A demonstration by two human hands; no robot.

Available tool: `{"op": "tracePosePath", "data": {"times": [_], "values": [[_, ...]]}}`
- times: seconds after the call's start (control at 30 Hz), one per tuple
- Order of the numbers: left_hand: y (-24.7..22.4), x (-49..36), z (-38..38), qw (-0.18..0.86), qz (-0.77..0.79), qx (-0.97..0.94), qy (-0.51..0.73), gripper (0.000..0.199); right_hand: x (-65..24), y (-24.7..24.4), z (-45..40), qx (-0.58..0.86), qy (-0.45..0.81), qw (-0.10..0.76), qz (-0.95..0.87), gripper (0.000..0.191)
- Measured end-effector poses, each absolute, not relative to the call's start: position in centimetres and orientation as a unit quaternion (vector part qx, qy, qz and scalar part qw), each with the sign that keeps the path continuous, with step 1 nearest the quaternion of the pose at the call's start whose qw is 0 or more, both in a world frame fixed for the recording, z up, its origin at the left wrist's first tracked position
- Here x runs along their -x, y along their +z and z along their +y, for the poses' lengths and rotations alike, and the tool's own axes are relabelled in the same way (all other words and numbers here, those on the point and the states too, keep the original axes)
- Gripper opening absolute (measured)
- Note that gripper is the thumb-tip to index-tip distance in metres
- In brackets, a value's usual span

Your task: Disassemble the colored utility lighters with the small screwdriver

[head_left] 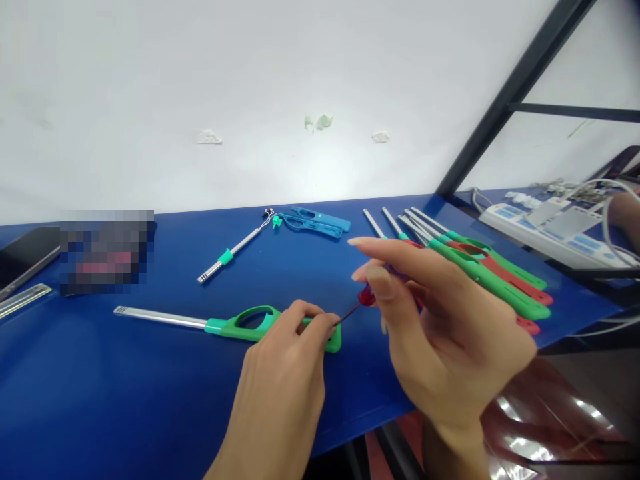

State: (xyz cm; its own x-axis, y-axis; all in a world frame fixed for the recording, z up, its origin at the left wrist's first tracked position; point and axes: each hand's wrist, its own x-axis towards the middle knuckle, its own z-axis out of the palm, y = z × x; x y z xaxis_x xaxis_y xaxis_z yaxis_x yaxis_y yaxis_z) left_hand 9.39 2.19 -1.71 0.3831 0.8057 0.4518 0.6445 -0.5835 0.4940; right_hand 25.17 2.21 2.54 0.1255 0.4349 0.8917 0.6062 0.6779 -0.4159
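Observation:
A green gas lighter (230,327) with a long metal tube lies on the blue table, its tube pointing left. My left hand (287,357) is closed on the lighter's handle, pressing it to the tabletop, thumb and fingertips close to the screwdriver's tip. My right hand (450,320) pinches a screwdriver (367,295) by its red translucent handle. Its thin shaft slants down left to the handle end of the lighter; the exact tip is hidden by my left fingers.
Behind lie a loose metal lighter tube (237,251) with wires and blue handle shells (315,223). Several green and red lighters (493,273) are piled at the right. A power strip (550,230) with cables is beyond a dark metal frame (510,100). A blurred-out dark object (107,253) lies left.

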Motion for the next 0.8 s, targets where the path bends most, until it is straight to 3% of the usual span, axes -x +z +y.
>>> {"op": "tracePosePath", "data": {"times": [0.63, 0.8], "values": [[-1.68, -9.09, 2.13, 0.113, 0.434, -0.834, 0.321, 0.025, -24.95, 2.36, 2.26, 0.395, -0.079, 0.643, -0.651, 0.027], [-1.55, -9.18, 2.02, 0.153, 0.434, -0.826, 0.324, 0.023, -24.99, 2.65, 2.04, 0.416, -0.068, 0.618, -0.664, 0.023]]}}
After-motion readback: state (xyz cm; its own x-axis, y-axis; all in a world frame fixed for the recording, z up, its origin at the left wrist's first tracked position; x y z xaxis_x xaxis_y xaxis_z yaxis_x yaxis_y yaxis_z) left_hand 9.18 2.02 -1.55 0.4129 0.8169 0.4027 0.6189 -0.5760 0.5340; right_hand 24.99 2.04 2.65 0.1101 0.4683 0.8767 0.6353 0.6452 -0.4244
